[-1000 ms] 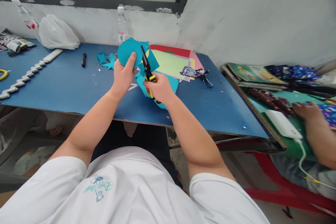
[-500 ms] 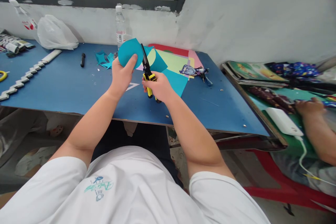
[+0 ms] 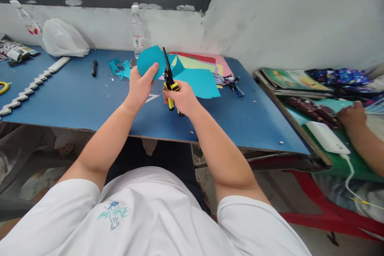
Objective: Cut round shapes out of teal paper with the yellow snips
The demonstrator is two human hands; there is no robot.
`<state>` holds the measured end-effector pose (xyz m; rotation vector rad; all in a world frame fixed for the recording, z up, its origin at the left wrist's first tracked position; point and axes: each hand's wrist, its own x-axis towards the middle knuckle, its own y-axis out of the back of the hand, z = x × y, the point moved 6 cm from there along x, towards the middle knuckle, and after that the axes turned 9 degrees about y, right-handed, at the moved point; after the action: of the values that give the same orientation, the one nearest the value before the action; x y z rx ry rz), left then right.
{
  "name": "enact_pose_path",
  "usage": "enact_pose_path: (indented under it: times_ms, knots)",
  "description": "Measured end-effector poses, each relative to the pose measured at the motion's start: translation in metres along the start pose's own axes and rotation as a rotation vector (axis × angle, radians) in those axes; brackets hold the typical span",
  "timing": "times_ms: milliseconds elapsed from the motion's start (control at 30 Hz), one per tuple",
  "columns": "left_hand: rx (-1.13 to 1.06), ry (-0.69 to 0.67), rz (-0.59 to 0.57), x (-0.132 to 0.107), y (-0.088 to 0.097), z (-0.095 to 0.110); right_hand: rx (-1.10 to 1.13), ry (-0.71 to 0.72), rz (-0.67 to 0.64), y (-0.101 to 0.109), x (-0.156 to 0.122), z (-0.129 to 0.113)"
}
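Observation:
My left hand (image 3: 139,86) pinches a rounded piece of teal paper (image 3: 150,61), thumb on its front, held upright above the blue table (image 3: 75,96). My right hand (image 3: 181,99) is closed around the yellow and black handles of scissors (image 3: 168,78), whose black blades point up and away beside the rounded piece. The rest of the teal sheet (image 3: 199,82) trails to the right of the blades and lies over a stack of coloured paper (image 3: 207,62).
Teal offcuts (image 3: 120,68), a black marker (image 3: 95,68), a water bottle (image 3: 137,32), a white plastic bag (image 3: 63,40) and a white zigzag strip (image 3: 33,84) lie on the table. A keychain (image 3: 229,82) sits right of the papers. Another person's hand (image 3: 354,116) rests on the neighbouring green table.
The loose part of the teal sheet has swung from under my right hand out to the right and settled flat over the paper stack. Both hands rose slightly. The neighbour's hand shifted.

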<state>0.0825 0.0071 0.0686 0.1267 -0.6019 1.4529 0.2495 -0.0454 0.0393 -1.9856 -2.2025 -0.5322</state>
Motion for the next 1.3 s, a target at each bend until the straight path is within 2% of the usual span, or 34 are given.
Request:
enact_pose_path:
  times_ms: [267, 667, 1300]
  knots:
    - [-0.047, 0.033, -0.016, -0.0073, -0.0073, 0.0051, 0.009, 0.005, 0.023, 0.0018, 0.0019, 0.004]
    - [-0.068, 0.08, 0.041, -0.0077, -0.0029, 0.0028, 0.006, -0.019, 0.027, 0.0017, 0.0004, 0.0028]
    - [0.034, -0.035, -0.022, -0.0016, -0.0013, 0.0004, -0.024, 0.003, 0.021, 0.0022, 0.0004, 0.0016]
